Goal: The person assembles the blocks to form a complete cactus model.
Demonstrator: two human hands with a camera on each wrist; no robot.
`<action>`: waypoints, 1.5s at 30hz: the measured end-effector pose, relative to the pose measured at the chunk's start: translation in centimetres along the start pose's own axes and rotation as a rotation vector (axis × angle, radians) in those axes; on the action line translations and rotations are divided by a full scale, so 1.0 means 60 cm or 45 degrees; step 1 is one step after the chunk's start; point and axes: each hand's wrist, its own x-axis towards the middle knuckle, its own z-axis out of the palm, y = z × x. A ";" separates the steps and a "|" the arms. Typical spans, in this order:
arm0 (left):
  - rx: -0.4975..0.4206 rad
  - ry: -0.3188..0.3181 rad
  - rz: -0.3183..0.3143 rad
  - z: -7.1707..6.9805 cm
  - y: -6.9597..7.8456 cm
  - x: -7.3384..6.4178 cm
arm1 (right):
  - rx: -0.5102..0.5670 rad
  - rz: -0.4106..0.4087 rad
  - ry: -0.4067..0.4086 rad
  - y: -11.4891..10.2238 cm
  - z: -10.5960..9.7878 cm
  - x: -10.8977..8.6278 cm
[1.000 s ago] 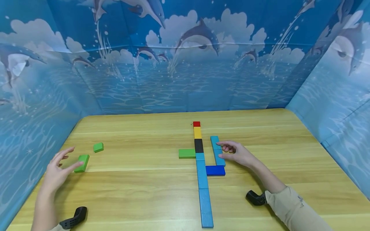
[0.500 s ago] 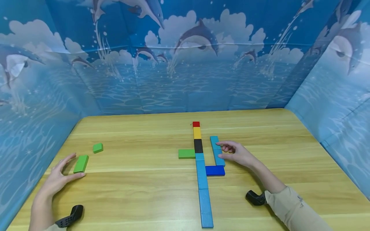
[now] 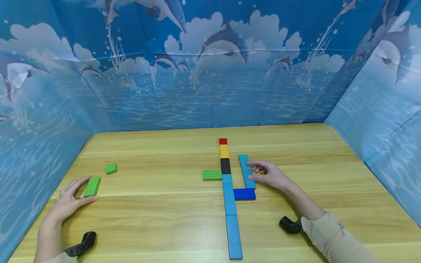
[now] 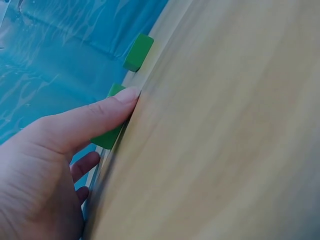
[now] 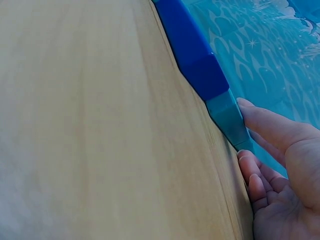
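Observation:
My left hand (image 3: 67, 201) is at a green block (image 3: 92, 186) lying on the table. Its index fingertip is at the block's far left corner and its thumb lies along the near end, so the two span it. In the left wrist view the thumb (image 4: 100, 117) covers part of that block. My right hand (image 3: 271, 176) rests by two light blue blocks (image 3: 249, 179) set end to end, index fingertip on the far one and thumb on the near one, other fingers curled. A dark blue block (image 3: 245, 194) joins their near end.
A small green block (image 3: 111, 168) lies beyond the left hand. Down the middle runs a line with red (image 3: 223, 141), yellow (image 3: 224, 151), black (image 3: 225, 166) and light blue blocks (image 3: 230, 199). Another green block (image 3: 212, 175) juts left from it. Dolphin-printed cloth (image 3: 210, 98) surrounds the table.
My left hand has come down to the larger green block, and its index finger has closed in on the far end. The right hand and the block line have stayed put.

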 end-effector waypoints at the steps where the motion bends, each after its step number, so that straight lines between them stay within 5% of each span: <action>1: -0.002 0.009 0.000 0.001 0.000 0.000 | 0.000 0.001 0.000 0.001 0.000 0.000; 10: 0.002 0.133 0.021 0.010 0.000 -0.001 | -0.007 0.008 -0.003 0.008 -0.001 0.003; 15: -0.040 0.096 0.020 0.007 -0.003 -0.004 | 0.003 0.006 0.004 0.036 0.000 0.010; 22: -0.249 0.007 0.021 0.001 -0.010 -0.009 | 0.012 -0.007 0.009 0.055 0.000 0.015; 32: -0.190 0.028 -0.074 0.001 -0.008 -0.010 | 0.022 -0.004 0.008 0.052 0.000 0.014; 39: -0.153 0.177 -0.055 0.010 0.003 -0.007 | 0.009 -0.001 0.009 0.052 0.000 0.014; 45: -0.124 0.329 0.006 0.014 0.041 0.013 | -0.001 -0.003 0.012 0.056 0.001 0.015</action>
